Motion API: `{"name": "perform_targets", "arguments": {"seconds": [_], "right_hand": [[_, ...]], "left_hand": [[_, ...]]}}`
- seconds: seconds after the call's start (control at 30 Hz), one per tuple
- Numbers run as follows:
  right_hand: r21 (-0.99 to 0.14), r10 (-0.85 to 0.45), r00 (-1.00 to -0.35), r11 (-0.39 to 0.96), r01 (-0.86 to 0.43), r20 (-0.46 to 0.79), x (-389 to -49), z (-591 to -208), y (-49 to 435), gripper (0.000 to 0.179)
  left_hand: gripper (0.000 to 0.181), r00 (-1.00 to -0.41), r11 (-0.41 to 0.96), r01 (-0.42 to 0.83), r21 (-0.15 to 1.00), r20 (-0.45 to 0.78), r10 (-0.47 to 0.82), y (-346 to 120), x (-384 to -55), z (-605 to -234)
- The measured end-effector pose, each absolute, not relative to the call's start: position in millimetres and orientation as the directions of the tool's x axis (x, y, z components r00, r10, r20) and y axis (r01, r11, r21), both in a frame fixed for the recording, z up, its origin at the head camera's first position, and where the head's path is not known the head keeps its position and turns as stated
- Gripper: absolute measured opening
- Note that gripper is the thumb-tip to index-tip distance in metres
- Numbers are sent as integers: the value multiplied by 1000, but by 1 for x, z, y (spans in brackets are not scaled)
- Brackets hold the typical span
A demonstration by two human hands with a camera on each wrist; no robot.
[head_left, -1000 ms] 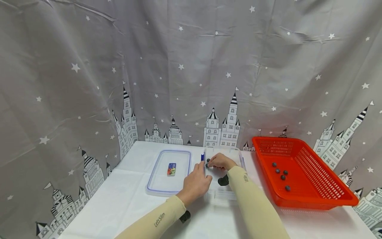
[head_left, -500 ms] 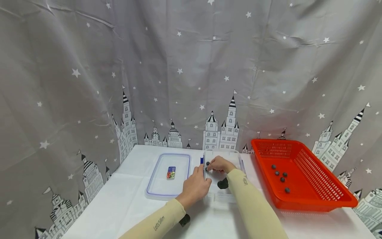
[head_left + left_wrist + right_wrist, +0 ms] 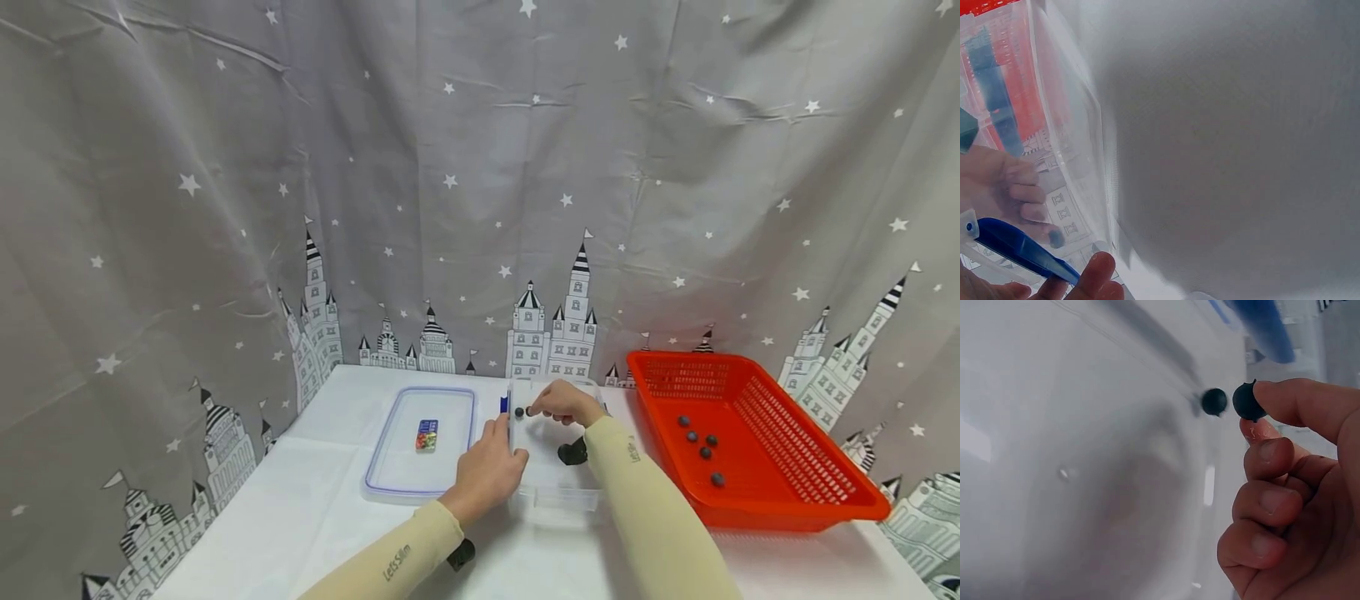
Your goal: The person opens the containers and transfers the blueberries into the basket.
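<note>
A clear plastic box [image 3: 558,499] stands between the hands, a blue latch [image 3: 1019,244] hanging off its left side. My right hand [image 3: 564,402] reaches into the box and pinches a dark blueberry [image 3: 1246,402] between thumb and index finger, the other fingers curled in. Just beside that berry, a second blueberry [image 3: 1214,401] sits inside the box near its left wall. At that wall my left hand [image 3: 489,471] holds the box's edge, its fingertips touching the blue latch. In the left wrist view my right hand shows blurred through the plastic.
To the left lies a clear lid [image 3: 453,475] with a blue seal and a colourful fruit label [image 3: 426,436]. At the right stands a red basket [image 3: 780,514] with several blueberries [image 3: 706,453] on its floor. A grey curtain [image 3: 420,167] hangs behind the white table [image 3: 315,500].
My right hand has shifted the pinched blueberry from in front of the other berry to its right side. The left hand has stayed on the box's edge. The head view has tilted slightly.
</note>
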State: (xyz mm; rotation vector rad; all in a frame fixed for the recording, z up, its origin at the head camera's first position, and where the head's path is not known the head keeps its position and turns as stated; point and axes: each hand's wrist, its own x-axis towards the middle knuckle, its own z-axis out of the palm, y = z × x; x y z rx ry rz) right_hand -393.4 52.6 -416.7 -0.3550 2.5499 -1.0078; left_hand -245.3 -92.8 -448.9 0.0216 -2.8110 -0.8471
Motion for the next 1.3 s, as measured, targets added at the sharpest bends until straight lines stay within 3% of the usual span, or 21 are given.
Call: {"name": "perform_targets", "arguments": {"seconds": [0.17, 0.57, 1.3], "right_hand": [[-691, -365, -904, 713, -119, -221, -398, -405, 63, 33], [-706, -358, -919, 693, -145, -163, -397, -375, 104, 17], [-715, -310, -944, 685, -140, -113, -393, -350, 194, 20]], "left_hand": [[70, -980, 835, 42, 549, 185, -73, -94, -246, -450], [69, -978, 826, 56, 560, 197, -67, -96, -244, -452], [69, -972, 826, 77, 558, 227, -63, -95, -247, -451]]}}
